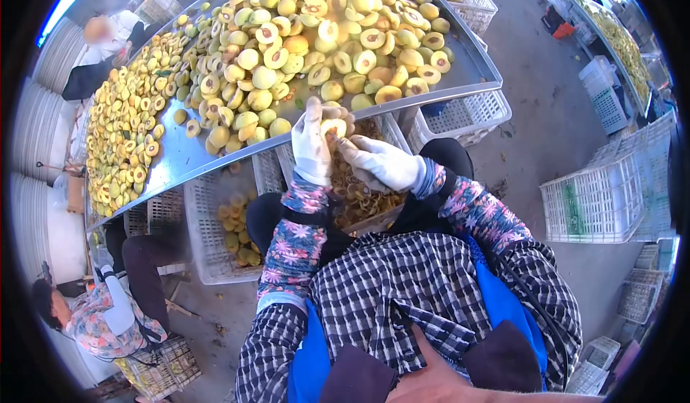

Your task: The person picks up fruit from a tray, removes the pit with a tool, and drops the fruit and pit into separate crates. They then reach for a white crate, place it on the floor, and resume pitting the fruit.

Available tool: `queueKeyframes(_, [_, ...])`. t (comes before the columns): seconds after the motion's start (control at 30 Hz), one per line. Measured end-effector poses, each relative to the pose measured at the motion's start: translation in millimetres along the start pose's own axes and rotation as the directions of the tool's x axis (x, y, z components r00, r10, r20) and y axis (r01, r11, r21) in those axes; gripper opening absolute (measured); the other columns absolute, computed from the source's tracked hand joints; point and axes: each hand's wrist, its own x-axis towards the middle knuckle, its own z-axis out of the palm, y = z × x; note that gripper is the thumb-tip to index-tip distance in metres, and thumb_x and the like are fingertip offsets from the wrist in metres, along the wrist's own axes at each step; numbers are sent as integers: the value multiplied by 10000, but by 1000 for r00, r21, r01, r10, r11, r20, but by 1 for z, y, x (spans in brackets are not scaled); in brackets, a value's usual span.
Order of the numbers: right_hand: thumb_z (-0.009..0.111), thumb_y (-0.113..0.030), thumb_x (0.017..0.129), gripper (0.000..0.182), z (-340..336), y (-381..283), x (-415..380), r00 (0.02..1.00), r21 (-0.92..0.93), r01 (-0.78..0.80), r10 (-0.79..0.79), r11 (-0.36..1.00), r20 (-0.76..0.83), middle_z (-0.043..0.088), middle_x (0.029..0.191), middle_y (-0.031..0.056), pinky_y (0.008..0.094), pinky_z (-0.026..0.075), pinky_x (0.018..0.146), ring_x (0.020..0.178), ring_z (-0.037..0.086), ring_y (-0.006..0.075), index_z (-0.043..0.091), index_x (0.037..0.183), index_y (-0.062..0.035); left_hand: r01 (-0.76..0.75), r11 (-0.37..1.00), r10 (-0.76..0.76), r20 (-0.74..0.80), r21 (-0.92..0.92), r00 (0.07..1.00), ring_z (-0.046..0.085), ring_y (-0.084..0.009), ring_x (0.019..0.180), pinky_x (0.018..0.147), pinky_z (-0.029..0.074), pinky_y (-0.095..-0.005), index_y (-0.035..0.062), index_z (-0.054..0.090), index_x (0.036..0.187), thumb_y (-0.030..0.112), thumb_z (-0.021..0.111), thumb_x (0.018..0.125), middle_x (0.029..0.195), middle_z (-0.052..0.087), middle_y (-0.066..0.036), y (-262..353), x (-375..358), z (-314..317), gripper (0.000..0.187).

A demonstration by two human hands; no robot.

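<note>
My left hand, in a white glove, is closed around a yellow peach half with its cut face turned up. My right hand, gloved as well, is curled closed just right of the fruit, its fingertips close to the cut face. Something small and dark shows at those fingertips, but I cannot make out what it is. Both hands are over the near edge of a metal table heaped with peach halves. Beneath them, a crate holds brownish scraps.
A white crate with peach pieces stands below the table on the left. Another white crate is under the right corner. A seated person is at lower left, another person beyond the table. Stacked crates stand at right.
</note>
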Motion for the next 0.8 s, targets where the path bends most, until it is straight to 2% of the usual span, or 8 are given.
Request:
queueKeyframes(0.1, [475, -449, 975, 356, 3, -11, -6, 1000, 30, -2, 1, 1000, 27, 424, 560, -28, 222, 283, 351, 376, 368, 81, 481, 1059, -103, 109, 983, -137, 191, 149, 972, 658, -260, 728, 668, 567, -364, -2, 571, 845, 498, 492, 947, 853, 642, -162, 9, 5, -6, 516])
queueKeyframes(0.17, [508, -496, 949, 397, 7, -19, -11, 980, 323, -199, 185, 925, 74, 419, 558, -31, 216, 255, 349, 381, 362, 68, 501, 1052, -113, 170, 983, -182, 221, 71, 958, 655, -265, 717, 647, 563, -368, 17, 567, 827, 489, 519, 936, 828, 637, -152, 8, 7, -6, 488])
queueKeyframes(0.4, [540, -531, 920, 431, 5, -5, -11, 956, 522, -271, 161, 809, 246, 417, 563, -33, 218, 237, 362, 387, 353, 67, 536, 1037, -116, 324, 922, -266, 260, -212, 928, 667, -276, 697, 621, 567, -362, -14, 574, 834, 447, 580, 917, 811, 643, -163, 1, 4, -8, 468])
queueKeyframes(0.47, [542, -523, 922, 443, 14, -12, -18, 983, 349, -183, 181, 919, 40, 415, 564, -32, 218, 244, 366, 390, 348, 69, 535, 1021, -91, 311, 950, -312, 184, 35, 932, 656, -260, 653, 607, 557, -350, 13, 581, 787, 433, 574, 923, 766, 642, -141, 0, 6, -9, 441])
queueKeyframes(0.57, [533, -517, 929, 461, 10, -5, -16, 980, 248, -198, 191, 948, 52, 414, 565, -26, 220, 253, 368, 394, 350, 69, 525, 1032, -68, 167, 924, -249, 211, 343, 945, 654, -236, 629, 602, 552, -319, -19, 629, 804, 427, 582, 920, 760, 663, -144, -5, 13, -15, 463])
queueKeyframes(0.7, [526, -509, 935, 460, 5, -5, -23, 977, 224, -210, 211, 952, 20, 434, 575, -9, 227, 281, 372, 390, 368, 84, 514, 1009, -56, 194, 930, -256, 173, 311, 951, 652, -210, 616, 592, 537, -284, -37, 658, 812, 426, 576, 925, 731, 671, -141, 4, 19, -34, 483])
queueKeyframes(0.73, [514, -507, 940, 465, -3, 5, -22, 983, 34, -182, 182, 983, 9, 467, 604, -10, 224, 347, 406, 449, 439, 83, 507, 1005, -46, 136, 931, -182, 107, 339, 977, 639, -198, 599, 578, 524, -277, -40, 655, 809, 419, 568, 931, 713, 666, -133, 11, 16, -42, 483])
queueKeyframes(0.8, [493, -414, 951, 422, -12, 39, -24, 999, -581, -31, 9, 814, -41, 615, 743, 137, 380, 490, 605, 682, 627, 281, 491, 1083, -13, 27, 897, -51, 43, 442, 998, 651, -155, 694, 609, 501, -244, -27, 672, 849, 311, 598, 933, 795, 685, -117, 37, 9, -67, 356])
